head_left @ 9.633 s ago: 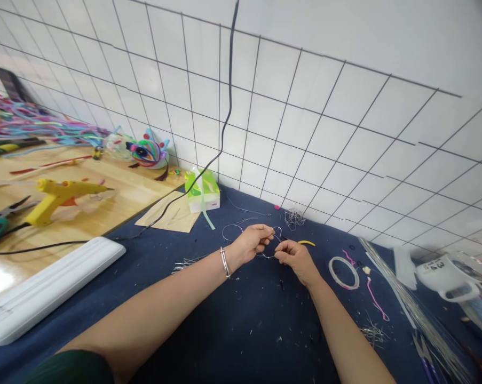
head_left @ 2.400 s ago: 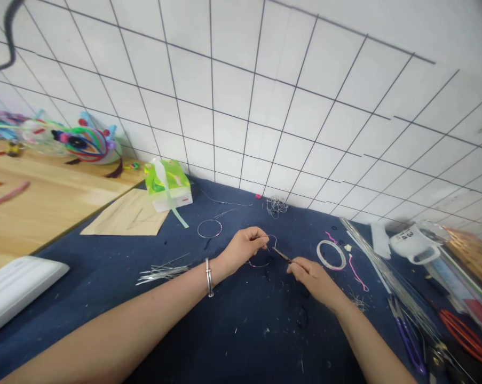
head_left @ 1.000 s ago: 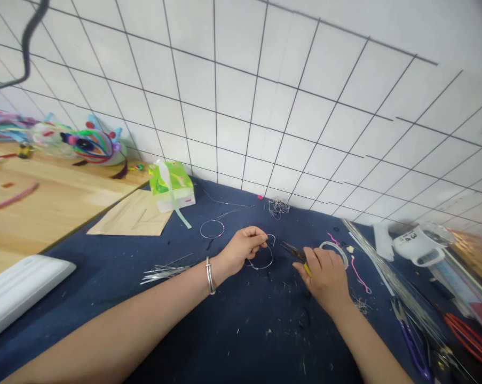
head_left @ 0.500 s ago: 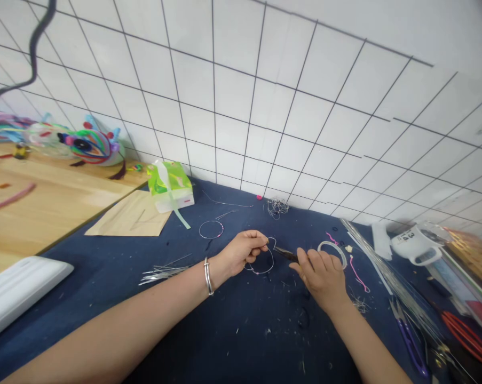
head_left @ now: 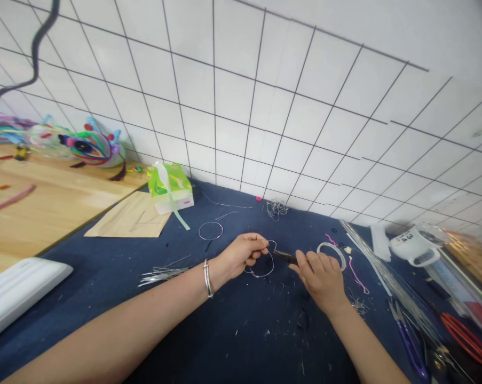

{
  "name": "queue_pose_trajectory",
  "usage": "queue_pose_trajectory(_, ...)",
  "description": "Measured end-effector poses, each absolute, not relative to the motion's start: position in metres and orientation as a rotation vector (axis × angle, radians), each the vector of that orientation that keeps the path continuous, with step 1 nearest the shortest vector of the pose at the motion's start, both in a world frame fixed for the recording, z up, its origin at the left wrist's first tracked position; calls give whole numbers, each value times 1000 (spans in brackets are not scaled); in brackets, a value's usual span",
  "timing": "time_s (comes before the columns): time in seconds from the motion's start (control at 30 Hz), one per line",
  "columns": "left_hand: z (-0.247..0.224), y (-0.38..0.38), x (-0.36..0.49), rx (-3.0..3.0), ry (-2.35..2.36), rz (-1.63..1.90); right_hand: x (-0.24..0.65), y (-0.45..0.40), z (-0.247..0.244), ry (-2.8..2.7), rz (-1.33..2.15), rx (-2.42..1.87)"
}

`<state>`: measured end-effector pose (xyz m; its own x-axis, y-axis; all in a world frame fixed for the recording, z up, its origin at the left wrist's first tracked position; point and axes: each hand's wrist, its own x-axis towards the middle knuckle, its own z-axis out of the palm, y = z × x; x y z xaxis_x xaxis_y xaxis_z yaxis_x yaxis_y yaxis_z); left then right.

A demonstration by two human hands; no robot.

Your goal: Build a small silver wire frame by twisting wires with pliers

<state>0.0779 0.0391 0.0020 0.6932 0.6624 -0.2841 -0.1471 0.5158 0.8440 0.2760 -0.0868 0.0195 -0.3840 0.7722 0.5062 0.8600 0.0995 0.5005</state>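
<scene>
Between thumb and fingers, my left hand [head_left: 249, 249] pinches a thin wire loop [head_left: 269, 272] that hangs in a rough ring over the dark blue cloth. A small pinkish bead shows low on the loop. My right hand [head_left: 323, 277] is closed round a pair of dark pliers [head_left: 284, 257], most of whose handles its fingers hide. The pliers' tips point left and meet or nearly touch the wire just right of my left fingertips; whether they grip it I cannot tell. Left of my hands, a finished-looking wire ring [head_left: 211, 231] with pink beads lies flat.
Cut wires [head_left: 163, 273] lie left, and a tangled wire ball [head_left: 277, 209] by the tiled wall. A tissue pack [head_left: 171, 186] rests near brown paper [head_left: 124, 216]. At right are a clear tape ring [head_left: 342, 256], long wires [head_left: 401, 285], purple snips [head_left: 409, 341] and a white mug [head_left: 411, 246].
The pliers' tips have shifted slightly down and left against the wire. My left hand keeps its pinch in nearly the same place, and the view has moved very slightly.
</scene>
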Motion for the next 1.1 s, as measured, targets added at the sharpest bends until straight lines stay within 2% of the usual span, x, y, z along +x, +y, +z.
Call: queue_pose_trajectory(1.1,0,39,78,861,621,520,278,-86,18,-2233,-1111,-1668)
